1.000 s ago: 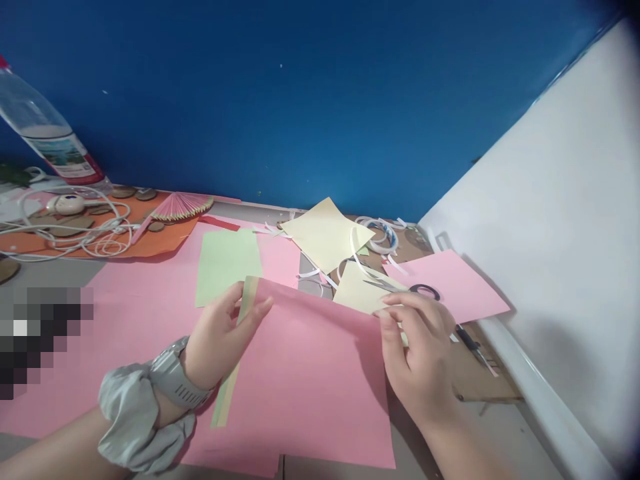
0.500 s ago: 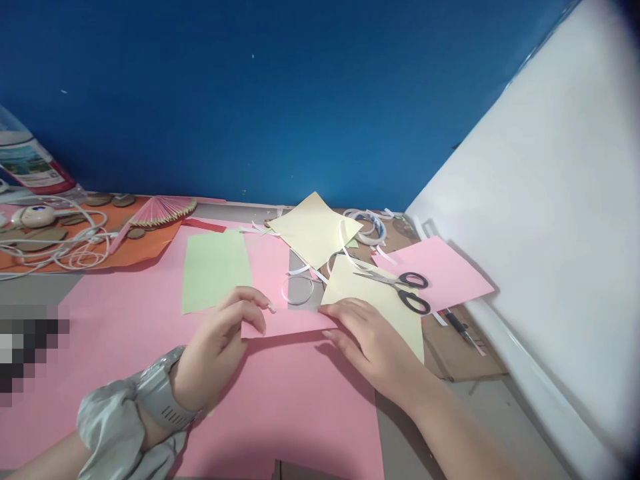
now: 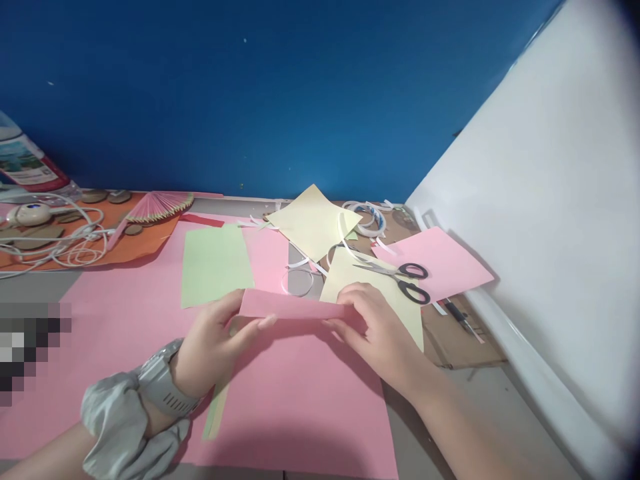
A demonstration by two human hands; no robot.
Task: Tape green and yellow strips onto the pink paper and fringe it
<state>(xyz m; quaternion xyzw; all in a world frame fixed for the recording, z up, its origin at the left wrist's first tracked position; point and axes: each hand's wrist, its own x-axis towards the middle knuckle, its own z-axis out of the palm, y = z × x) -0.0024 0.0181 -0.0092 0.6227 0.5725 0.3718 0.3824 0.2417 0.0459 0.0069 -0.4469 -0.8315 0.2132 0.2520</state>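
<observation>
A narrow piece of pink paper (image 3: 295, 307) is held level between my two hands, above a large pink sheet (image 3: 300, 407). My left hand (image 3: 220, 337) closes on its left end, thumb in front and fingers behind. At the right end, my right hand (image 3: 373, 320) pinches the paper with curled fingers. Under my left wrist, a thin green and yellowish strip (image 3: 217, 413) lies on the pink sheet. Just beyond my left hand is a light green sheet (image 3: 216, 267).
Black-handled scissors (image 3: 400, 275) rest on a cream sheet (image 3: 375, 293). Behind lie another cream sheet (image 3: 313, 220) and a tape roll (image 3: 373, 220). A pink sheet (image 3: 440, 263) is at right, by the white wall. Left stand a folded fan (image 3: 160, 207), white cables (image 3: 85, 243) and a bottle (image 3: 27, 160).
The pink paper has tilted up so its near face shows. My left thumb has come to its front, and my right fingers have curled more. The thin strip is now more exposed.
</observation>
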